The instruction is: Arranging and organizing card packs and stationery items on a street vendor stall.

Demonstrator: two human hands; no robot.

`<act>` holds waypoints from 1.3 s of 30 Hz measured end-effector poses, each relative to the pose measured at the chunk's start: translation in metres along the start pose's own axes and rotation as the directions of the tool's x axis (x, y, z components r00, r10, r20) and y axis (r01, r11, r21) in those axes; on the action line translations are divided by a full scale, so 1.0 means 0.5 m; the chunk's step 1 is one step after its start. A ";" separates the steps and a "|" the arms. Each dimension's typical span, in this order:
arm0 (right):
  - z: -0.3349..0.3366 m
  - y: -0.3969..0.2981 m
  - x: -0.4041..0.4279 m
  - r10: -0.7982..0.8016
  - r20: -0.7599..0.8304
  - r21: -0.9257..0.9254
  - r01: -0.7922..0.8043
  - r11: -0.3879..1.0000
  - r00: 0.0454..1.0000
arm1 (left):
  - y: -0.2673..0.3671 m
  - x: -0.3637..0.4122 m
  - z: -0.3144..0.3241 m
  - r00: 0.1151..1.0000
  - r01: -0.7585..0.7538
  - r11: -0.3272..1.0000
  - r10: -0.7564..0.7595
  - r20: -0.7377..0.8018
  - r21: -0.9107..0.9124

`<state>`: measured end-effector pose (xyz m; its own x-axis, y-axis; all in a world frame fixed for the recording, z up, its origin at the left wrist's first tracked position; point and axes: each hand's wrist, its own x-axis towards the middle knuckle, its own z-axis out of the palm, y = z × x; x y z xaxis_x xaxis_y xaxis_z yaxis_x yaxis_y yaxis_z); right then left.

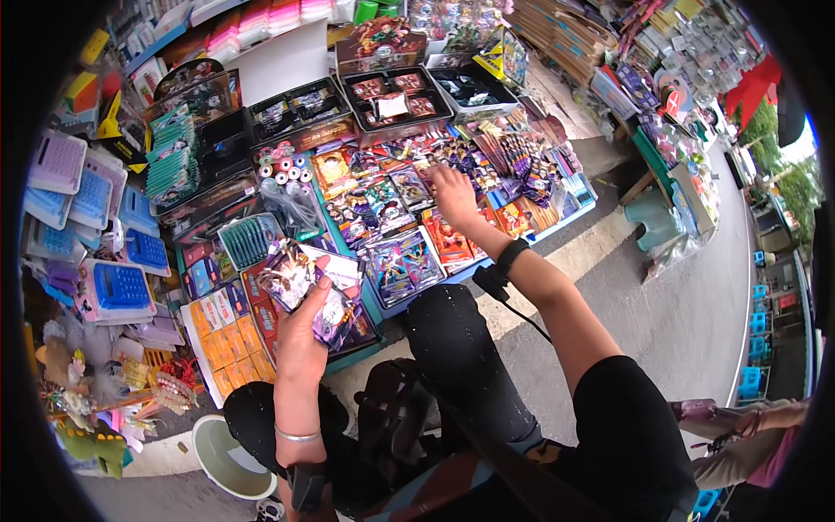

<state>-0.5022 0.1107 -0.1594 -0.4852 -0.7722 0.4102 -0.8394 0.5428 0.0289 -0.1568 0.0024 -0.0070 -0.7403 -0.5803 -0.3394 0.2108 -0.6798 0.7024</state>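
Note:
My left hand (pixel 303 326) grips a bunch of foil card packs (pixel 293 277), purple and white with printed figures, held above the front left of the display. My right hand (pixel 455 196) reaches over the middle of the laid-out packs, its fingertips pointing down at them. Whether it pinches one is hidden by the fingers. Close by lie a dark foil pack (pixel 409 188), red packs (pixel 450 238) and purple-blue packs (pixel 404 264). Fanned dark packs (pixel 528 166) rest right of that hand.
Black open boxes (pixel 398 101) line the back. Boxed calculators (pixel 121 287) hang at left, beside small orange boxes (pixel 228 346). A pale basin (pixel 228 457) stands on the ground near my knee. Farther right are a light blue stool (pixel 652 222) and another person (pixel 750 440).

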 end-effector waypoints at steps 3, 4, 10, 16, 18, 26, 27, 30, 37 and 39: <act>0.018 0.044 0.037 0.329 -0.205 -0.161 -0.363 0.918 0.922 | -0.001 0.000 0.008 1.000 -0.003 1.000 0.003 -0.006 -0.007; 0.021 0.050 0.043 0.433 -0.113 -0.222 -0.447 0.866 0.894 | -0.002 0.000 0.005 1.000 -0.011 1.000 0.011 -0.010 0.009; 0.064 0.050 0.065 0.431 -0.051 -0.286 -0.427 0.858 0.901 | -0.010 0.014 0.004 1.000 0.023 1.000 -0.023 -0.013 0.010; 0.008 0.036 0.055 0.546 0.017 0.147 -0.542 0.827 0.837 | -0.007 0.013 0.003 0.997 0.081 0.995 -0.081 0.014 -0.050; -0.049 0.050 0.053 0.508 -0.002 0.382 -0.469 0.796 0.861 | -0.001 0.006 0.016 0.997 0.075 0.995 -0.074 0.023 -0.068; -0.443 -0.189 -0.017 -0.271 0.670 0.627 -0.722 -0.291 0.691 | 0.019 -0.034 0.009 0.921 0.152 0.983 -0.102 0.375 -0.105; -0.466 -0.211 -0.029 -0.291 0.662 0.661 -0.721 -0.208 0.691 | 0.016 -0.032 0.005 0.881 0.178 0.980 -0.121 0.457 -0.084; -0.486 -0.270 -0.062 -0.299 0.561 0.781 -0.613 -0.118 0.772 | 0.016 -0.048 -0.008 0.883 0.167 0.981 -0.104 0.458 -0.099; -0.515 -0.317 -0.112 -0.321 0.564 0.794 -0.606 -0.041 0.761 | 0.033 -0.070 -0.017 0.860 0.112 0.993 -0.073 0.505 -0.047; -0.510 -0.313 -0.118 -0.244 0.543 0.802 -0.582 -0.132 0.804 | 0.040 -0.076 -0.009 0.855 0.024 0.999 0.004 0.518 -0.046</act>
<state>-0.2797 0.1556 0.0441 -0.3184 -0.9322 -0.1723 0.1966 0.1129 -0.9740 -0.1214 0.0089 0.0170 -0.9631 -0.2666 0.0365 0.2226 -0.7133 0.6645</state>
